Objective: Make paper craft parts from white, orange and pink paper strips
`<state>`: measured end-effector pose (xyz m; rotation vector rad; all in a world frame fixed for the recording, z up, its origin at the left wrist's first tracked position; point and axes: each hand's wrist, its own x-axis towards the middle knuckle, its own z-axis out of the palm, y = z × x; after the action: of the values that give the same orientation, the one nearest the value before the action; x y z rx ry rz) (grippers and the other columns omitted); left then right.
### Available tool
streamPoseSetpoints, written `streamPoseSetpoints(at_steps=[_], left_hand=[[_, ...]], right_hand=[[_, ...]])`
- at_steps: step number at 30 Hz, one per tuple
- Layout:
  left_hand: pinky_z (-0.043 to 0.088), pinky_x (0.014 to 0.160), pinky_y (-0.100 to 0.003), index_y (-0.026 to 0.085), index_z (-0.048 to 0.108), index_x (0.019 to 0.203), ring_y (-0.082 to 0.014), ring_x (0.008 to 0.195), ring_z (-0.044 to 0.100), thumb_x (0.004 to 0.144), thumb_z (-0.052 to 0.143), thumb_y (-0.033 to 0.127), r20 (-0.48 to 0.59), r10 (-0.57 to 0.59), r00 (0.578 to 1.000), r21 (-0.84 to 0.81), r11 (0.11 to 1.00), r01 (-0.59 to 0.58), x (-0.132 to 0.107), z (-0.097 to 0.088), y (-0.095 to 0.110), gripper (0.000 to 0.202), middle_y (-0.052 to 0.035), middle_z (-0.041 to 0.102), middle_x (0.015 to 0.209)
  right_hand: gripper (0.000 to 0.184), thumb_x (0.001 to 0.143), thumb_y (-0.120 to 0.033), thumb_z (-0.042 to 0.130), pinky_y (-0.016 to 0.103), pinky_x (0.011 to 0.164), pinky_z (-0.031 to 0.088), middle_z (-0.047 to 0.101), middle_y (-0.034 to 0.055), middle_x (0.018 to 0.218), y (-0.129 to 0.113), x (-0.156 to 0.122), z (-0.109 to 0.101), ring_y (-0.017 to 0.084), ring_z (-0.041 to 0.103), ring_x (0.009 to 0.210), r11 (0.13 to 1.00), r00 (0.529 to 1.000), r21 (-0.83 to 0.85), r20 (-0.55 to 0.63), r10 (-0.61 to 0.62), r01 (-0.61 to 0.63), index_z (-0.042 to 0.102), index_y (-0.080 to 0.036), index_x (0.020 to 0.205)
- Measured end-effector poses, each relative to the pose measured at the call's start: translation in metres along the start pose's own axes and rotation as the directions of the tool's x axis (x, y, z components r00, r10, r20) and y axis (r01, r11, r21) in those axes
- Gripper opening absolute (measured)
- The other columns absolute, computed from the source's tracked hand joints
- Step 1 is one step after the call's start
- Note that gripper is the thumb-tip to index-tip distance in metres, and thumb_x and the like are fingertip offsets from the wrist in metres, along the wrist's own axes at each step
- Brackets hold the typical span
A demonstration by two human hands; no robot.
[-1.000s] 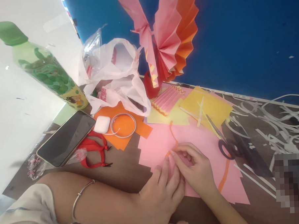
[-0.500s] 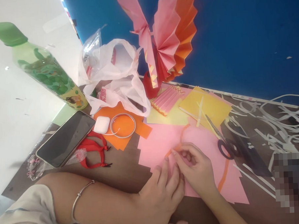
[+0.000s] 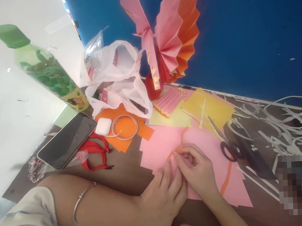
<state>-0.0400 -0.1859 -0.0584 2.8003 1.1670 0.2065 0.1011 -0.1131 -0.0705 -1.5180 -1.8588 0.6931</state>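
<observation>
Stepped pink paper sheets (image 3: 154, 144) lie stacked on the dark wood table under both my hands. My left hand (image 3: 162, 199), with a thin bangle higher up the arm, rests flat at the sheets' lower left edge. Its fingers are stretched out and a little apart, the fingertips beside a narrow orange paper strip (image 3: 184, 135). Thumb and index finger of my right hand (image 3: 198, 166) pinch that strip against the pink paper; the other fingers are curled under. Another orange length (image 3: 227, 179) shows right of my right wrist; whether the two join is hidden.
Scissors (image 3: 226, 149) lie right of the pink sheets, near white paper strips (image 3: 276, 124). At left are a phone (image 3: 67, 141), white case (image 3: 103, 126), red ribbon (image 3: 103, 157) and green-capped bottle (image 3: 49, 74). Behind stand a plastic bag (image 3: 124, 69) and pleated paper piece (image 3: 168, 42).
The whole view has shifted very slightly. Both hands keep nearly the same place, and the right hand still pinches the orange paper strip.
</observation>
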Motion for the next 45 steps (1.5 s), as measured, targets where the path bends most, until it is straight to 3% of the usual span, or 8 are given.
streamPoseSetpoints(at_steps=[15,20,28,37,45], left_hand=[[0.020,0.092,-0.048,0.005,0.035,0.128,-0.0422,0.120,0.037,0.081,0.029,0.058,-0.053,-0.035,0.998,-0.038,0.999,0.033,0.000,0.008,-0.002,0.071,-0.0297,0.040,0.130],[0.019,0.093,-0.047,0.005,0.033,0.128,-0.0431,0.119,0.038,0.080,0.031,0.058,-0.056,-0.032,0.998,-0.036,0.999,0.030,0.000,0.010,0.000,0.072,-0.0325,0.040,0.128],[0.017,0.092,-0.048,0.004,0.031,0.127,-0.0449,0.120,0.036,0.079,0.033,0.058,-0.063,-0.027,0.998,-0.032,0.999,0.025,0.000,0.010,0.000,0.073,-0.0358,0.035,0.130],[0.018,0.091,-0.047,0.003,0.033,0.127,-0.0446,0.119,0.038,0.079,0.033,0.058,-0.057,-0.023,0.998,0.006,1.000,0.023,0.001,0.006,-0.001,0.072,-0.0350,0.037,0.129],[0.018,0.091,-0.047,0.003,0.035,0.125,-0.0438,0.117,0.040,0.079,0.032,0.057,-0.086,-0.019,0.996,0.019,1.000,0.021,0.002,0.007,0.000,0.071,-0.0354,0.038,0.128]], right_hand=[[0.005,0.074,-0.023,0.056,0.028,0.058,0.044,0.056,0.0008,0.071,-0.004,0.001,0.001,0.015,0.051,0.062,0.999,1.000,-0.033,-0.030,-0.009,0.008,0.053,-0.021,0.071],[0.007,0.075,-0.024,0.057,0.027,0.057,0.045,0.058,0.0004,0.071,-0.001,0.000,0.002,0.014,0.052,0.061,0.998,0.997,0.009,-0.054,0.061,-0.061,0.055,-0.020,0.080],[0.009,0.075,-0.027,0.059,0.025,0.054,0.045,0.055,-0.0018,0.062,0.002,0.001,0.004,0.012,0.051,0.056,0.989,0.989,0.094,-0.084,0.122,-0.114,0.055,-0.019,0.075],[0.008,0.074,-0.028,0.061,0.033,0.071,0.048,0.060,0.0040,0.082,0.006,0.007,-0.002,0.018,0.057,0.078,1.000,0.987,0.017,-0.159,-0.020,0.023,0.060,-0.019,0.073],[0.008,0.075,-0.028,0.061,0.033,0.071,0.049,0.059,0.0038,0.082,0.009,0.007,-0.001,0.018,0.057,0.077,1.000,0.991,0.029,-0.134,0.011,-0.007,0.060,-0.020,0.073]])
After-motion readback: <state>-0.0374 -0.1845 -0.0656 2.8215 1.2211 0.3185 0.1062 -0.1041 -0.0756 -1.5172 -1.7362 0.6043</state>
